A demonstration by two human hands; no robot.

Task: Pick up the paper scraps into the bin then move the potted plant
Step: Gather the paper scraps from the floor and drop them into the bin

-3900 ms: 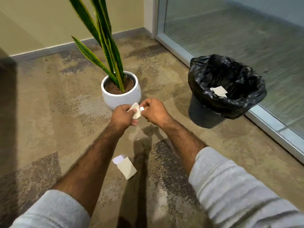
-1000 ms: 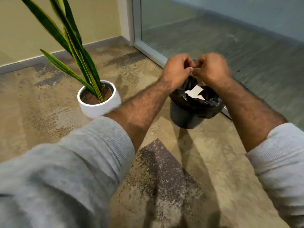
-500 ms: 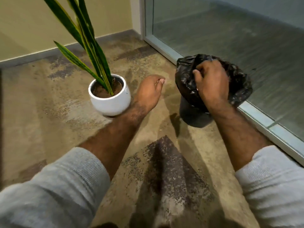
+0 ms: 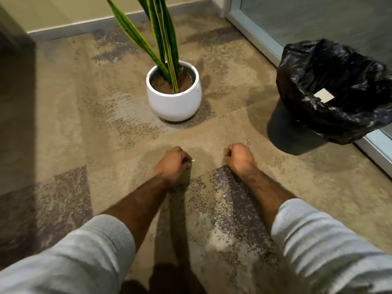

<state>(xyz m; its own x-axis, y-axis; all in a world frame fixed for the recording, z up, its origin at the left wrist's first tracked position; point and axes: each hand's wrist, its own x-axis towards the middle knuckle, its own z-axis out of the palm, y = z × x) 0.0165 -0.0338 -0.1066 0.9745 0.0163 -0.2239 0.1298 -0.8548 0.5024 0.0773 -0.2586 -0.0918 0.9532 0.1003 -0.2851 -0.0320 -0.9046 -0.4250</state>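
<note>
The left hand (image 4: 172, 164) pinches a tiny paper scrap (image 4: 193, 160) in curled fingers, the right hand (image 4: 239, 157) curls empty: best carry it squarely over the bin (image 4: 347, 128) before releasing.

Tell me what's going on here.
A person's left hand pinches what looks like a tiny white paper sliver down at the patterned carpet; the right hand is curled, apparently empty. White paper lies in the black-lined bin. The white potted snake plant stands nearby, touched by neither hand.
</note>
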